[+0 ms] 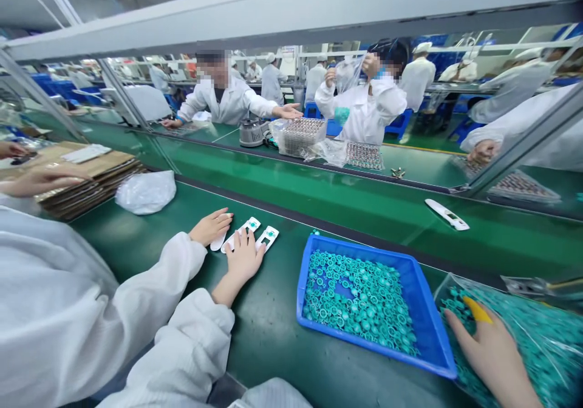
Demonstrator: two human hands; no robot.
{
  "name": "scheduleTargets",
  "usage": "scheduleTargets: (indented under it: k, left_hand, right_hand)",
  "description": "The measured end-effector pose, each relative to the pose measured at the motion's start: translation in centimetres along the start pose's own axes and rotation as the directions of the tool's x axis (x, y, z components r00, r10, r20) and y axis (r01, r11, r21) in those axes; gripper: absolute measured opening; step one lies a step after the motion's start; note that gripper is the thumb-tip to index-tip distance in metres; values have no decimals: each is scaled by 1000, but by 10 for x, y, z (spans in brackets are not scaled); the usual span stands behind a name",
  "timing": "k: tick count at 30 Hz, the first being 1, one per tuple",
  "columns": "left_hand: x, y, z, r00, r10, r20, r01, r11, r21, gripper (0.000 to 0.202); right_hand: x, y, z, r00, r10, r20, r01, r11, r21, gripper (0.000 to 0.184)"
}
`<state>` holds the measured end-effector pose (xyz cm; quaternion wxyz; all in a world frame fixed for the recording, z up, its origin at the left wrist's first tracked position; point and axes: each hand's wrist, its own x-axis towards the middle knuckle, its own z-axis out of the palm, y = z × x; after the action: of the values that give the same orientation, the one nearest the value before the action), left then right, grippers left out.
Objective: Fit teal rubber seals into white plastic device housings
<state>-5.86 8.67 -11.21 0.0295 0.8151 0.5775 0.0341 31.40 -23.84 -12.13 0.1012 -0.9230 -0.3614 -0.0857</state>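
Note:
My left hand [245,258] lies palm down with fingers spread over two slim white plastic housings [268,235]. Each housing has a teal piece at its far end. A co-worker's hand [212,226] rests on another white housing just to the left. My right hand [494,344], with a yellow finger cot on the index finger, is at the mouth of a clear plastic bag [546,341] of small teal plastic parts. Its thumb and index finger are apart; the other fingers are mostly hidden. Between my hands stands a blue tray [364,353] holding many teal ring-shaped parts [364,299].
A lone white housing [446,215] lies on the green conveyor belt [364,204] ahead. Stacked cardboard [86,180] and a crumpled plastic bag [146,192] are at left. Co-workers in white coats sit across the belt. A metal beam [291,16] crosses overhead.

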Motion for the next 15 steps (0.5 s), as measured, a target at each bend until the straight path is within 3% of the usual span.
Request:
scheduleTargets:
  k: [6,11,15]
  left_hand:
    - [27,-15,3,995,-100,-4,100,995,6,66]
    - [49,-25,3,985,-166,-45,166,986,-8,66]
    - [56,-27,-2,978,-173,-117,172,985,-14,66]
  right_hand:
    - [1,-1,2,1000,5,20,-4,1000,-2,81]
    - [0,2,8,999,-43,8,43,999,9,70]
    - [0,-20,-23,995,-52,-88,54,998,21,62]
